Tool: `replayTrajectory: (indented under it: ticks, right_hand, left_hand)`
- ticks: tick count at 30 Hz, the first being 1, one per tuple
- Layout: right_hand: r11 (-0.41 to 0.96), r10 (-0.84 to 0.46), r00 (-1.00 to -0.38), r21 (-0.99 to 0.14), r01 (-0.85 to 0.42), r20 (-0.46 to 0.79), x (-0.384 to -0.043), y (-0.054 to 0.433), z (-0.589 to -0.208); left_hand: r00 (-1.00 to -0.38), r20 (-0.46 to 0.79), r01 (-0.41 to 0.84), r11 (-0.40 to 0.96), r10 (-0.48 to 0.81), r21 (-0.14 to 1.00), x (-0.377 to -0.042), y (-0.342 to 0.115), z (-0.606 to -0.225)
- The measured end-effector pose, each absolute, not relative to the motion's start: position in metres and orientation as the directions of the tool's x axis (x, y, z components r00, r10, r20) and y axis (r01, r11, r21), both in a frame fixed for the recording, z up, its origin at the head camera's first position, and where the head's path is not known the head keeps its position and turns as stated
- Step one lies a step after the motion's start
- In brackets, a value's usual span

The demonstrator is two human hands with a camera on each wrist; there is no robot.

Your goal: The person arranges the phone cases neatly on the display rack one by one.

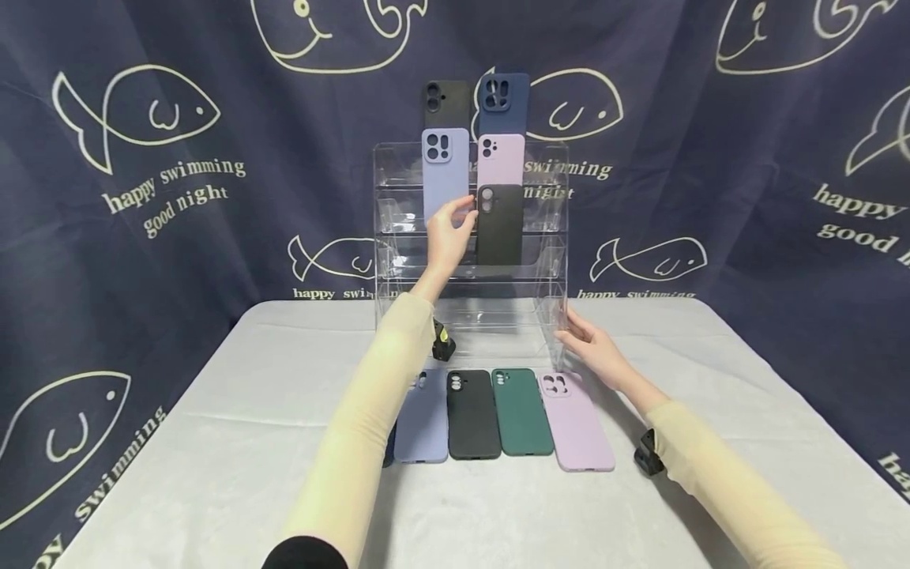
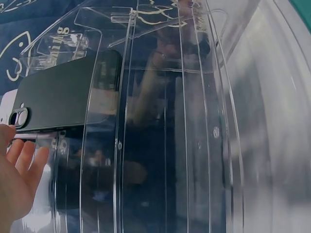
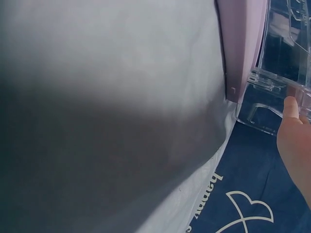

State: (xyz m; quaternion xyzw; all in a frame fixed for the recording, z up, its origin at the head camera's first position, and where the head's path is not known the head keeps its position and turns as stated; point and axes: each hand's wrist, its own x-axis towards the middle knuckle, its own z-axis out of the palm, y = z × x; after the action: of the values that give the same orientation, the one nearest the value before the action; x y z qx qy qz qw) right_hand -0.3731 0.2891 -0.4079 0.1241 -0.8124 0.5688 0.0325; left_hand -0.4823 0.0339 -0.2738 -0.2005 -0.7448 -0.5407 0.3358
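Observation:
A clear acrylic display rack point(image 1: 498, 340) with stepped tiers stands on the table. My left hand point(image 1: 449, 237) is at the left edge of a black phone case point(image 1: 501, 229) standing in a middle tier. In the left wrist view, its fingertips lie beside that case's camera cutout, loosely extended; whether they touch the case is hard to tell. Low on the rack's right side, my right hand point(image 1: 593, 352) holds the side panel, thumb in front. Above the black case stand a pink case point(image 1: 501, 158) and a navy case point(image 1: 512, 111). Left of these are a light blue case point(image 1: 446, 170) and another black case point(image 1: 455, 103).
In front of the rack lie a blue case point(image 1: 423, 423), a black case point(image 1: 474, 419), a green case point(image 1: 524, 415) and a pink-purple case point(image 1: 579, 427). A dark case is mostly hidden by the left sleeve. A navy curtain point(image 1: 249, 158) hangs behind the white-covered table point(image 1: 235, 450).

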Motion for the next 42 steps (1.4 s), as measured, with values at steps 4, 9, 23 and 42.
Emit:
replayTrajectory:
  ticks: [4, 9, 23, 42]
  right_hand:
    - [0.320, -0.168, -0.967, -0.917, -0.239, 0.193, -0.374, 0.288, -0.408]
    - [0.300, -0.183, -0.963, -0.921, -0.248, 0.200, -0.376, 0.288, -0.411]
    - [0.287, -0.207, -0.956, -0.921, -0.264, 0.209, -0.379, 0.288, -0.408]
    - [0.279, -0.209, -0.956, -0.925, -0.259, 0.204, -0.378, 0.288, -0.407]
  left_hand:
    - [-0.691, 0.720, 0.669, 0.321, -0.064, 0.670, -0.478, 0.026, -0.276]
    - [-0.695, 0.717, 0.667, 0.334, -0.043, 0.666, -0.470, 0.014, -0.278]
    - [-0.747, 0.664, 0.627, 0.302, -0.026, 0.718, -0.449, -0.032, -0.295]
    - [-0.769, 0.638, 0.603, 0.302, -0.026, 0.739, -0.414, -0.100, -0.317]
